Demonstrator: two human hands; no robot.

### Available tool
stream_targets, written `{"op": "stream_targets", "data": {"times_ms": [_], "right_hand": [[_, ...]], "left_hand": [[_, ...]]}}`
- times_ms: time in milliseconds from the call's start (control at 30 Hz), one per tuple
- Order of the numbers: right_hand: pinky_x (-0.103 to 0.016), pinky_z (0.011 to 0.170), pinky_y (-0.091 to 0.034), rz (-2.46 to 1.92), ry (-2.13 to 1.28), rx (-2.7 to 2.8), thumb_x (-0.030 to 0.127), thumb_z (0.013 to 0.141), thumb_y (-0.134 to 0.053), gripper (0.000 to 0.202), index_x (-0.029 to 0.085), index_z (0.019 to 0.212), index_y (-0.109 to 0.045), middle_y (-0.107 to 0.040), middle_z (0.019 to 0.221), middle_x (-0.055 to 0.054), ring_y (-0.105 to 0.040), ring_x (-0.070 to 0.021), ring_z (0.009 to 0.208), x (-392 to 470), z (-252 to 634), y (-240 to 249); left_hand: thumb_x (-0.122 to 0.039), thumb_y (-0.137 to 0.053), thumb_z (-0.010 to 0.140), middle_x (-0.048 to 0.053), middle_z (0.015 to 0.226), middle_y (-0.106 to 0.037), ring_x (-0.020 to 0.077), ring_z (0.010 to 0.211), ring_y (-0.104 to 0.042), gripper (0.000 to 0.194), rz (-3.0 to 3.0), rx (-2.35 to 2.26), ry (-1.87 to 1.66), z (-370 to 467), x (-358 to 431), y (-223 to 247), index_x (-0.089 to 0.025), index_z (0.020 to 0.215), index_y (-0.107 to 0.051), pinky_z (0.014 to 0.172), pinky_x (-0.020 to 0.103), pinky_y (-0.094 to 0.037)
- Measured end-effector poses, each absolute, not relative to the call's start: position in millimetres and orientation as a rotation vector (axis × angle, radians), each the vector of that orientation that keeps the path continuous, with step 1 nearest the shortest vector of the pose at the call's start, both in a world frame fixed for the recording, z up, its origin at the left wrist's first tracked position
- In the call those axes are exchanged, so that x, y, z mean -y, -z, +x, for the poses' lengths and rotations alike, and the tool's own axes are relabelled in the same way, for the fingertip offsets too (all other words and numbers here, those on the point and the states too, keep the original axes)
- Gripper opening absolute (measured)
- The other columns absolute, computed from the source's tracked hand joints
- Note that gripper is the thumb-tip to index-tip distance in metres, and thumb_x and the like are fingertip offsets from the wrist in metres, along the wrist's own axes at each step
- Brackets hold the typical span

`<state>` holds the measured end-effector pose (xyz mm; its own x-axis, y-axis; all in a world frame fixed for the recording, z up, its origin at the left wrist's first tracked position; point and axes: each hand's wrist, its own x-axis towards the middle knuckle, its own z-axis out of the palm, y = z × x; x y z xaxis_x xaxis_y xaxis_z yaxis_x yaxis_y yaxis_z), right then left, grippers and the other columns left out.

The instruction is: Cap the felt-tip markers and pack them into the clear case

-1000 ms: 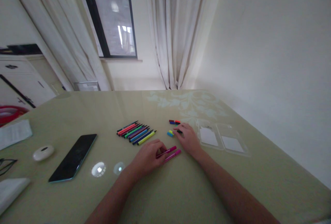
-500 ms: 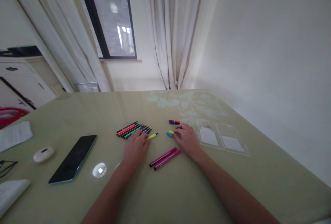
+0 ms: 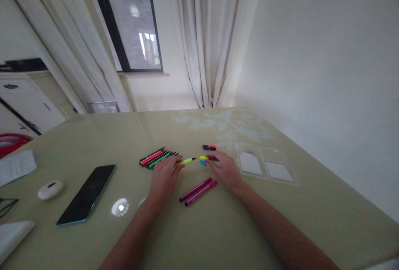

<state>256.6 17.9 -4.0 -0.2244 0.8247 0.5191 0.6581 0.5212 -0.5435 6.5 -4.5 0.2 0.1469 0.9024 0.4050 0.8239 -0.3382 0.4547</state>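
Slim yellow felt-tip pen (image 3: 186, 162), pinched in your left hand (image 3: 163, 176), points toward your right hand (image 3: 226, 170), which pinches a small yellow plastic cap (image 3: 203, 158); pen and cap sit closer than before.

A slim yellow marker (image 3: 186, 162), uncapped, is held at a slight slant, its dark tip (image 3: 193, 159) pointed toward a yellow cap (image 3: 203, 158) held just apart from it.

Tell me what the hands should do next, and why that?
Probably slide the yellow cap onto the yellow marker. The left hand holds the marker with its dark tip bare, and the right hand holds the cap facing it, with a small gap between.
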Motion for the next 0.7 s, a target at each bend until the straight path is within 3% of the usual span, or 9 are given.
{"op": "stream_targets", "data": {"times_ms": [267,700], "right_hand": [[-0.033,0.085,-0.055,-1.149,-0.288,1.962,0.032,0.097,-0.068,0.012,0.024,0.104,-0.075,-0.079,0.094,-0.003,-0.073,-0.0209,0.089,-13,252,3],[-0.034,0.085,-0.058,-1.023,-0.506,1.921,0.039,0.098,-0.065,0.020,0.025,0.098,-0.079,-0.080,0.092,-0.005,-0.074,-0.0217,0.086,-10,252,-3]], "left_hand": [[-0.028,-0.061,0.098,0.004,0.102,-0.074,0.0259,0.100,-0.066,0.007,2.341,-1.680,-0.945,11,6,1,-0.024,0.100,-0.066,0.086,0.039,-0.045],[-0.030,-0.057,0.098,0.004,0.094,-0.074,0.0232,0.092,-0.067,0.014,2.210,-1.533,-0.966,17,10,2,-0.023,0.095,-0.070,0.085,0.035,-0.051]]}}
